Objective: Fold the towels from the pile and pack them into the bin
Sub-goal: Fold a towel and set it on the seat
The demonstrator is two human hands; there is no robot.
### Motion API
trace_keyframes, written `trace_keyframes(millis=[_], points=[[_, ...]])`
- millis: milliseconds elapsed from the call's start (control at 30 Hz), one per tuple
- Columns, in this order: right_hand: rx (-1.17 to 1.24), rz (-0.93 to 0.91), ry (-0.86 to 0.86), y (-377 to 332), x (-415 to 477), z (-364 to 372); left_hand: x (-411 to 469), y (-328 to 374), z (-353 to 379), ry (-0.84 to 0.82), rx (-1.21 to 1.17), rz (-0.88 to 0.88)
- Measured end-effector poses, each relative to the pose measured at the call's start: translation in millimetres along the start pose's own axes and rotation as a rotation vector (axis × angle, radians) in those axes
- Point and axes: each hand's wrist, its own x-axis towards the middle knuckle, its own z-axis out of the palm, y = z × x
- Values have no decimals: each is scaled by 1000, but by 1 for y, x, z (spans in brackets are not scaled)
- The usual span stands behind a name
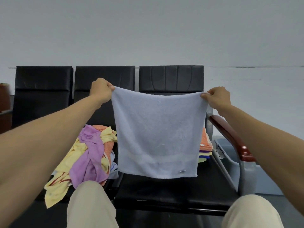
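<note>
I pinch the pale blue square terry towel (157,134) by its two top corners, left hand (101,91) and right hand (217,97) level, so it hangs flat above the black padded seat (164,193), crumpled pile (85,150) to its left.

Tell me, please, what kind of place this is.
Probably a waiting area or office hallway: a row of black padded seats stands against a bare pale wall, with a red-brown armrest on a grey metal frame at its end. A pile of loose towels lies on one seat.
</note>
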Motion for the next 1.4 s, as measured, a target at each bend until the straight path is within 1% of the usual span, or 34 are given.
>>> trace_keyframes(millis=[167,333,567,700,767,833,933,1000,1033,1133,1267,1333,1400], points=[[40,46,-17,1,-4,1,-4,-3,4,-85,26,-30],[212,94,-55,0,-6,-10,-3,-2,-4,-194,-52,-71],[236,115,-74,-9,2,-31,4,4,-15,-155,-122,-83],[225,85,-58,-4,9,-27,7,4,-10,-132,-52,-10],[182,67,-55,6,11,-19,6,-1,2,-122,-10,14],[141,58,-46,22,11,-3,6,-13,24,-128,-25,-10],[129,81,-44,53,11,31,8,-40,66,-152,-159,-155],[180,143,-75,72,11,53,5,-63,92,-169,-242,-234],[207,171,-98,79,10,62,3,-73,102,-184,-275,-247],[235,217,-163,113,4,92,-13,-104,133,-264,-305,-237],[264,255,-247,148,-21,116,-46,-138,152,-357,-334,-214],[180,260,-260,163,-37,124,-65,-152,156,-406,-334,-205],[89,267,-216,174,-54,126,-84,-162,157,-454,-287,-183]])
